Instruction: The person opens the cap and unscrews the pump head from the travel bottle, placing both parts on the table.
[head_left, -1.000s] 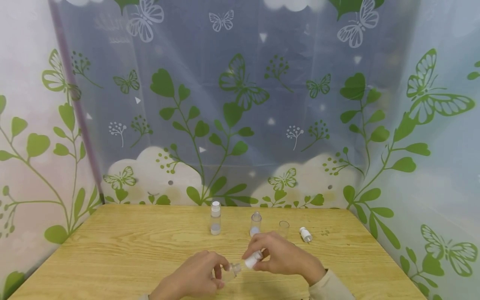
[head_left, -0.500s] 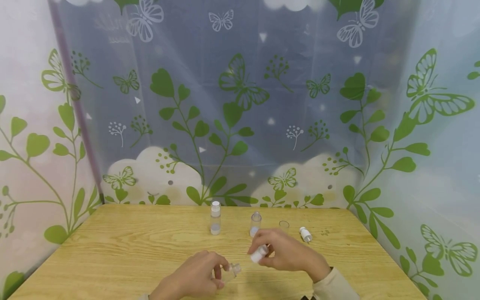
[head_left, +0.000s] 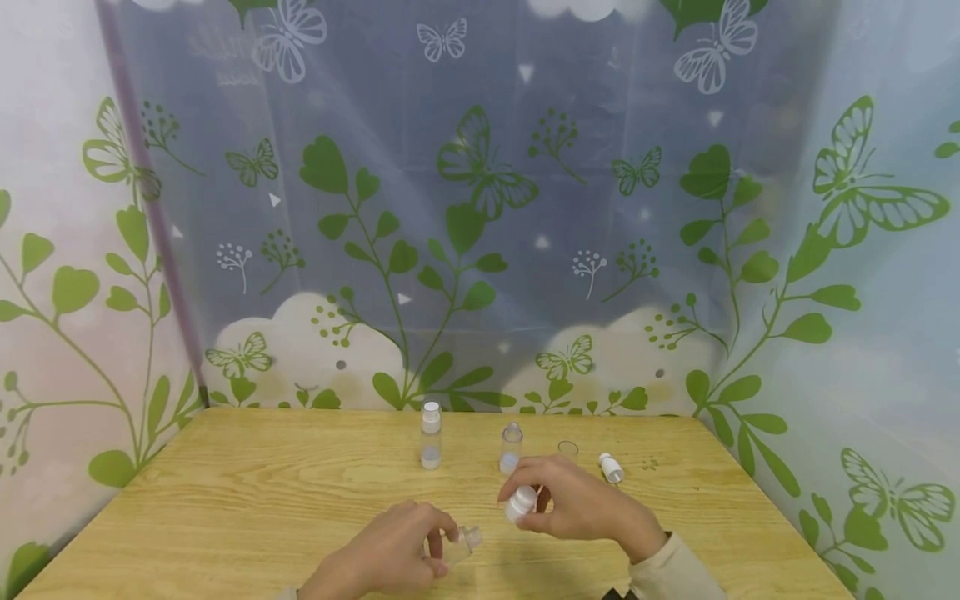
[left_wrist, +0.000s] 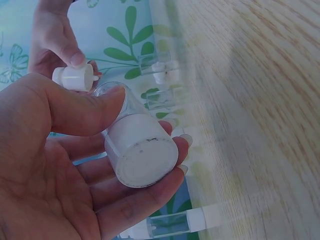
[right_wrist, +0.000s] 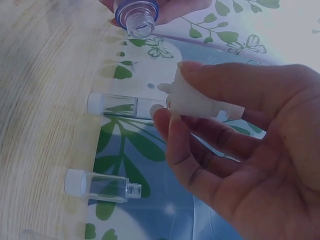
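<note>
In the head view, your left hand (head_left: 397, 546) holds a clear bottle (head_left: 467, 540) low over the near part of the table (head_left: 262, 483), its neck tilted up and right, and your right hand (head_left: 577, 504) grips a white pump top (head_left: 522, 500) just beyond it; the two parts are near but apart. Farther back, a finished-looking bottle (head_left: 431, 437) stands upright, with an uncapped bottle (head_left: 512, 450) to its right, then a clear cover (head_left: 567, 452) and a loose white top (head_left: 611, 468) lying on its side; set back there, they seem to leave your hands room. In the left wrist view, your fingers curl under the held bottle and your thumb lies along its side, the white base (left_wrist: 145, 152) facing you; gripping the body this way probably keeps the neck free. In the right wrist view, you pinch the pump top between thumb and curled fingers, its short stem (right_wrist: 164, 88) bare and pointing left, a hold that likely keeps your fingertips off the part that enters a bottle.
</note>
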